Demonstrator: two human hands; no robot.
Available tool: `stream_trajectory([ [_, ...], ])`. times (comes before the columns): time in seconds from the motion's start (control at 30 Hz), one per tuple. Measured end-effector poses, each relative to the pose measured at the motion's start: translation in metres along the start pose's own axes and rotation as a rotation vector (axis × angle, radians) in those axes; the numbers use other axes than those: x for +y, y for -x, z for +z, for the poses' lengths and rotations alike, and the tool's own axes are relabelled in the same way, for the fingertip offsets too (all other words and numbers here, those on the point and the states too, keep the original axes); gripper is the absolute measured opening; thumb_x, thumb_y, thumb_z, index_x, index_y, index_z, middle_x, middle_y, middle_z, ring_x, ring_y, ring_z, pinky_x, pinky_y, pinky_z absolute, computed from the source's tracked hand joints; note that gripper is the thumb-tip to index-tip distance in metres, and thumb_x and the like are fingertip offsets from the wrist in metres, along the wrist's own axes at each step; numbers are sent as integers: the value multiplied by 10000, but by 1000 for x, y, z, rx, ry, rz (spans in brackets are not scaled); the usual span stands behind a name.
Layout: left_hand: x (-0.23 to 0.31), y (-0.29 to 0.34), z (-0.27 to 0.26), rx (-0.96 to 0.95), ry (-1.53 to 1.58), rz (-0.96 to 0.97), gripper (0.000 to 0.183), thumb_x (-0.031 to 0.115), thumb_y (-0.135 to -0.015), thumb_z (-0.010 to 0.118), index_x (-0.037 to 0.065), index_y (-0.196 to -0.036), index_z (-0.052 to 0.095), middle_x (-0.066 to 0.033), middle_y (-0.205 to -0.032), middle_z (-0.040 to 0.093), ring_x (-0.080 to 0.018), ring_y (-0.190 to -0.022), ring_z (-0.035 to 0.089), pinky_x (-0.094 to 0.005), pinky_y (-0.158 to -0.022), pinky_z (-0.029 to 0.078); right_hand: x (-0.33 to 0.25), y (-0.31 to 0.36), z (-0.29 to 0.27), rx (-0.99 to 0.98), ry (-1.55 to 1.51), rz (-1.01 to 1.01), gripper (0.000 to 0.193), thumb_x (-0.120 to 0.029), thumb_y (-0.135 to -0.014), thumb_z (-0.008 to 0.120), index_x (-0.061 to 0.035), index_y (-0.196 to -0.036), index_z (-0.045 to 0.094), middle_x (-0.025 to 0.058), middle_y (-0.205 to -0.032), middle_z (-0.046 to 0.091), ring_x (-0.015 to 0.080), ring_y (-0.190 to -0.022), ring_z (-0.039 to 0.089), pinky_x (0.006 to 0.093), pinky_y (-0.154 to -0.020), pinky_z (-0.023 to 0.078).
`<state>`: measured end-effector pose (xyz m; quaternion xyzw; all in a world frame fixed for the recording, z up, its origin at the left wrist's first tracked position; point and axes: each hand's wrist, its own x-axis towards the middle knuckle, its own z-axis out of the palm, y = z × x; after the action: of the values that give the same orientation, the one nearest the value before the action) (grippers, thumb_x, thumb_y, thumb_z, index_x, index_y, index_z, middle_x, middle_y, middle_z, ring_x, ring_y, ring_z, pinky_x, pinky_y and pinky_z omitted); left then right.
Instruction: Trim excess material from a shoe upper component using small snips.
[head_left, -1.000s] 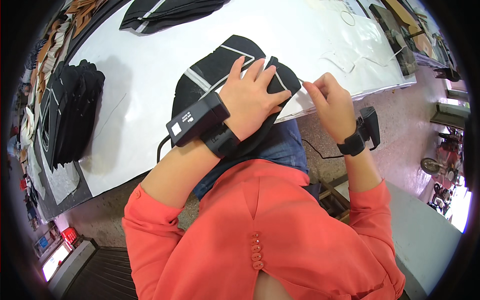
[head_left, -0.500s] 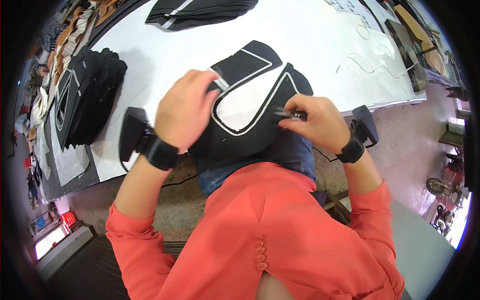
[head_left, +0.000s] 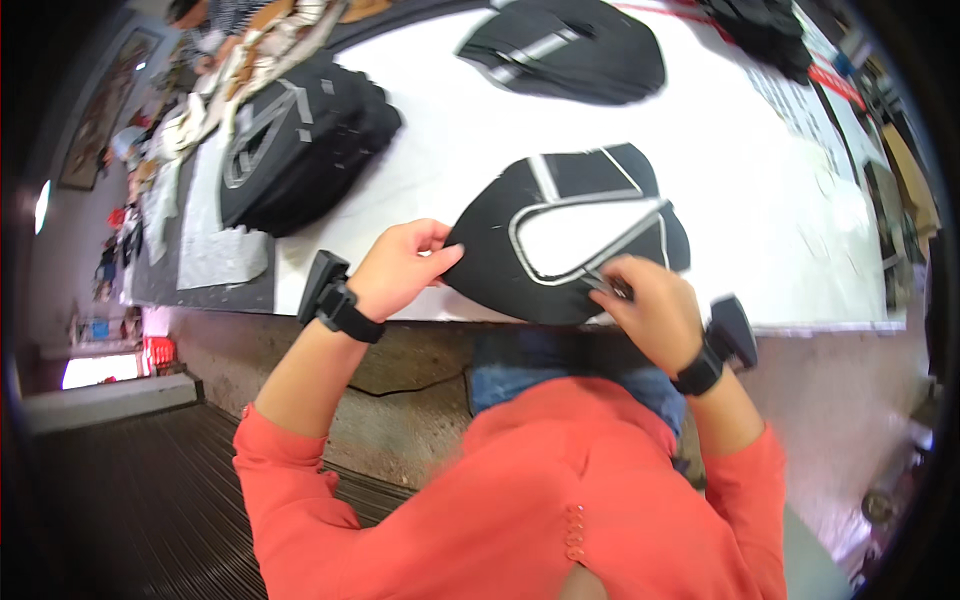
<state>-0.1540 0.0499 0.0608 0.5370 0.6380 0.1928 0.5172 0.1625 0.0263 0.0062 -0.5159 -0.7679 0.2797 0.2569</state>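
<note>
- The fabric piece (head_left: pixel 490 235) is coloured black; its teardrop-shaped opening is outlined in white and grey, and its upper part is crossed by pale lines.
- The left stack (head_left: pixel 325 165) is coloured black and marked with angular pale-grey lines.
- The far stack (head_left: pixel 610 60) is coloured black and crossed by a pale-grey stripe.
- The table (head_left: pixel 765 235) is covered in white, with red bands seen at its far right.
- The small tool (head_left: pixel 620 288) is seen as dark, its details blurred.
- The shirt (head_left: pixel 560 450) is dyed plain coral, matched by its buttons (head_left: pixel 574 533).
- The wristbands (head_left: pixel 357 318) are coloured black.
- The ribbed surface (head_left: pixel 150 490) is patterned with dark parallel lines.
</note>
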Motion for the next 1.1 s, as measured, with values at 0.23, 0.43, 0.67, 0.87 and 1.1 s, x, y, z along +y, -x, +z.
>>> stream_trajectory([
  [0.23,61,7,-101,729,-166,333,257,211,-975,688,86,-1197,717,36,-936,691,-38,-733,596,-209,-576,497,2,11,0,94,-69,-41,164,-97,-832,773,-52,-961,682,125,-898,696,320,-797,697,378,-684,549],
  [0.43,11,24,-255,1007,107,403,354,292,-978,704,137,-1296,690,75,-1067,684,-13,-809,576,-201,-619,452,11,17,-5,102,-93,-21,161,-51,-823,751,-42,-966,677,131,-896,685,320,-795,693,370,-687,546],
  [0.67,-86,17,-312,1287,-583,22,333,169,-925,698,113,-1252,697,-87,-1102,703,-203,-995,686,-362,-820,562,14,17,-7,114,-126,0,150,-35,-812,741,-28,-942,667,124,-856,663,300,-747,674,349,-663,530],
  [0.87,-27,-10,-242,1253,-927,338,220,112,-898,684,133,-1116,710,-120,-1167,685,-358,-1107,636,-419,-947,508,24,19,-4,146,-127,-18,165,-5,-771,715,-28,-927,666,130,-843,659,306,-722,660,355,-643,521],
  [1.1,61,-72,-122,1027,-1121,775,128,88,-844,713,99,-972,718,-64,-1050,706,-286,-1030,655,-405,-888,533,26,14,-4,204,-219,-22,146,3,-783,690,-18,-926,667,143,-835,651,308,-723,649,348,-644,512],
])
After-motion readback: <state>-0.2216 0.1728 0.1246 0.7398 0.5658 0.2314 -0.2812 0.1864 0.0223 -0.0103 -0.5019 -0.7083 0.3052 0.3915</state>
